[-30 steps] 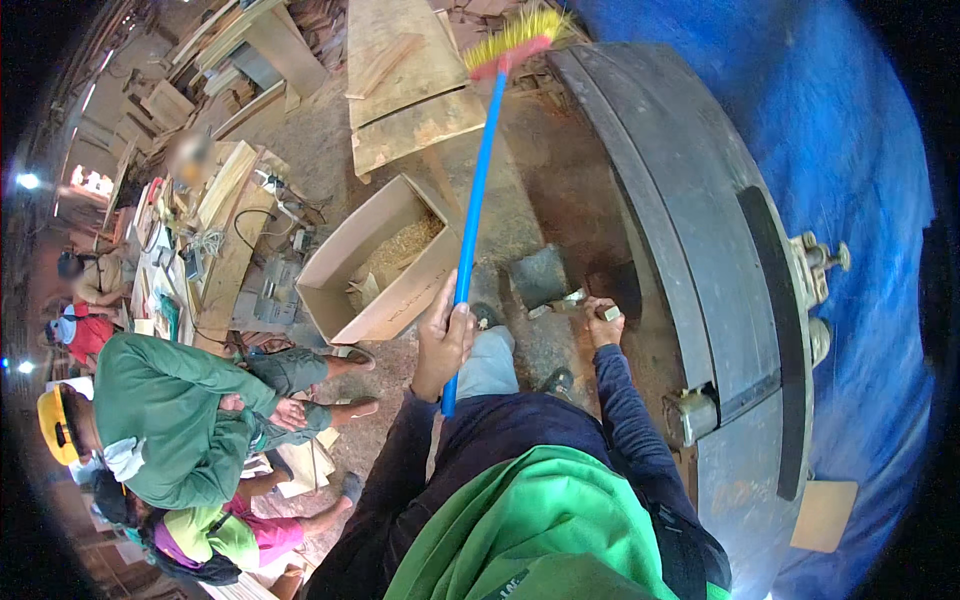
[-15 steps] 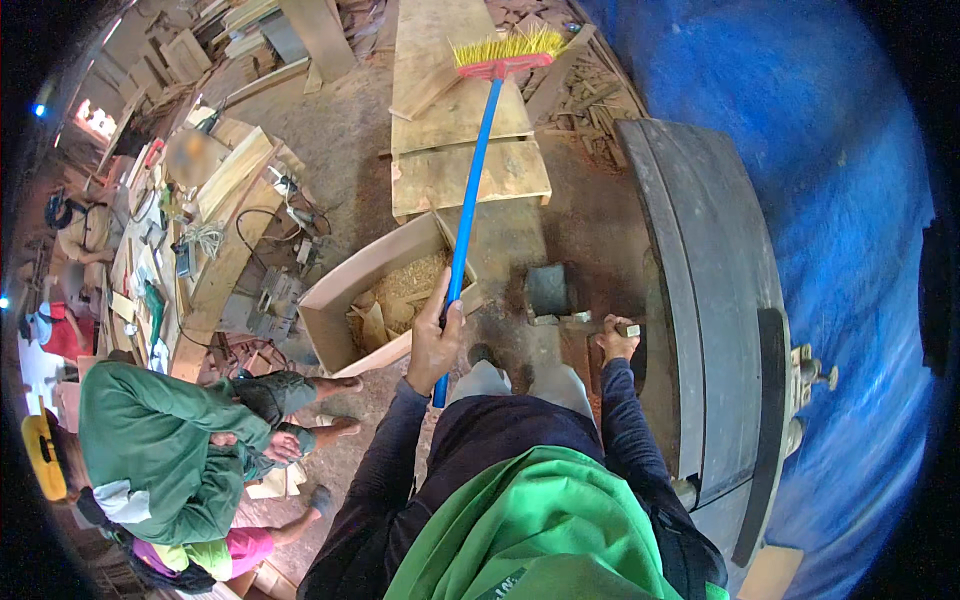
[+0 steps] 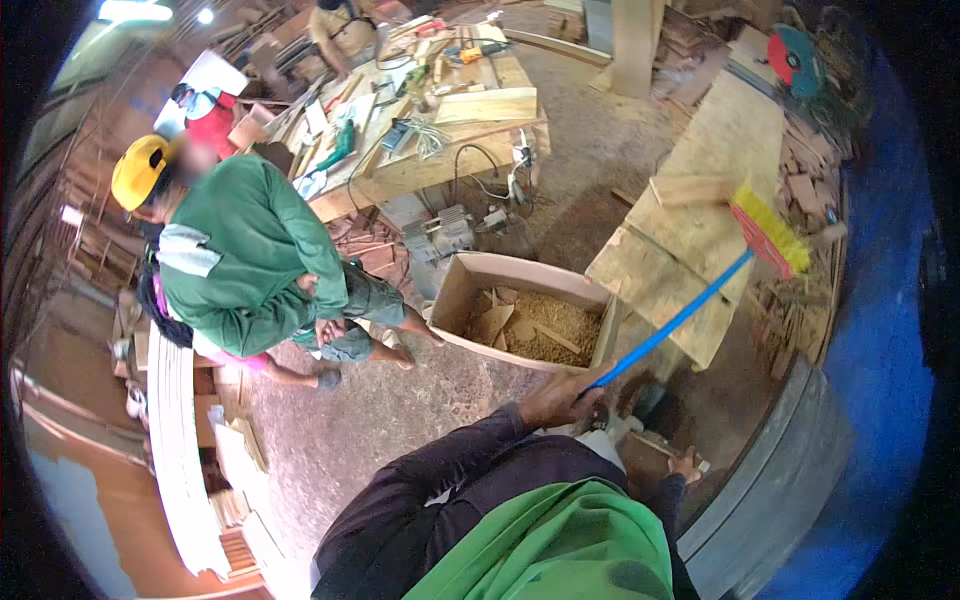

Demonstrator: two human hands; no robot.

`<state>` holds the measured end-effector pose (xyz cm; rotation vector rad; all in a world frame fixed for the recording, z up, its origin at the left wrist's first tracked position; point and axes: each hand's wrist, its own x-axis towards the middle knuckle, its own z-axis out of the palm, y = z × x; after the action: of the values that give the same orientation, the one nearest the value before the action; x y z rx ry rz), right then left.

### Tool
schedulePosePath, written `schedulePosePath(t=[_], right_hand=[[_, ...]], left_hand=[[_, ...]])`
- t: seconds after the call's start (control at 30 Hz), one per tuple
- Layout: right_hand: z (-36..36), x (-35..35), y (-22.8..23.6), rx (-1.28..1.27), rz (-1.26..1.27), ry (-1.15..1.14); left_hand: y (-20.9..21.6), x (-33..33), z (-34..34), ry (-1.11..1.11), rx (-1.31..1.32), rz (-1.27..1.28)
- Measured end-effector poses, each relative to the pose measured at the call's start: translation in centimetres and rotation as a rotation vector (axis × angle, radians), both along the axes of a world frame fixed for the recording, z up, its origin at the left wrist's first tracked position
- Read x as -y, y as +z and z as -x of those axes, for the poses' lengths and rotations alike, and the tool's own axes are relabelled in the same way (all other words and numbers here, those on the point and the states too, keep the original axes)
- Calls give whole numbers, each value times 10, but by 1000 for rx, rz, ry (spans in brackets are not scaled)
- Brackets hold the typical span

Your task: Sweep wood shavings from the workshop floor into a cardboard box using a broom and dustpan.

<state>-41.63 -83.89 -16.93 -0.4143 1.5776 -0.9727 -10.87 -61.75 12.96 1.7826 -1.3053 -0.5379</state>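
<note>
My left hand [image 3: 560, 400] is wrapped round the blue handle of a broom [image 3: 672, 328]. The broom slants up to the right, its red head and yellow bristles raised over a low wooden platform [image 3: 672, 262]. Low at the right, my right hand [image 3: 685, 464] is closed on a pale wooden stick, whose end shows beside the fingers. Close to that hand is a dark, scoop-like thing [image 3: 655, 402]; I cannot tell whether the stick joins it. Ahead of my left hand stands an open box [image 3: 520, 268] holding sawdust and wood scraps.
A person in a green top and yellow cap [image 3: 245, 225] stands at the left. Beyond is a workbench [image 3: 420, 180] strewn with tools and cords. A long grey machine surface [image 3: 775, 480] and a blue tarp [image 3: 880, 330] flank my right. Planks [image 3: 175, 440] stand at the lower left.
My view has turned left, bringing the workbench and the person in green further into it. The broom now leans to the right instead of nearly straight ahead; both hands keep their holds.
</note>
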Motion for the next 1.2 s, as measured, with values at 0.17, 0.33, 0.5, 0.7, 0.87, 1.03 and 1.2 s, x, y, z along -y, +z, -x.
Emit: schedulePosePath(t=[0.17, 0.33, 0.5, 0.7, 0.87, 1.03, 1.2], right_hand=[[-10, 30, -26, -191, 3, 99], [-21, 61, -39, -351, -219, 175], [-20, 76, -50, -252, -187, 219], [-16, 88, -59, -122, -203, 318], [20, 90, -68, 195, -228, 392], [63, 90, -80, 492, -151, 720], [69, 83, -94, 415, -196, 404]], left_hand=[[-30, 46, 1, 13, 9, -13], [-63, 65, -6, 42, 59, 45], [-82, 56, -11, 9, 99, -98], [-100, 59, -17, 48, -26, -269], [-140, 49, -21, 14, -126, -262], [-160, 62, -20, 136, -14, -507], [-138, 65, -23, 207, -81, -463]])
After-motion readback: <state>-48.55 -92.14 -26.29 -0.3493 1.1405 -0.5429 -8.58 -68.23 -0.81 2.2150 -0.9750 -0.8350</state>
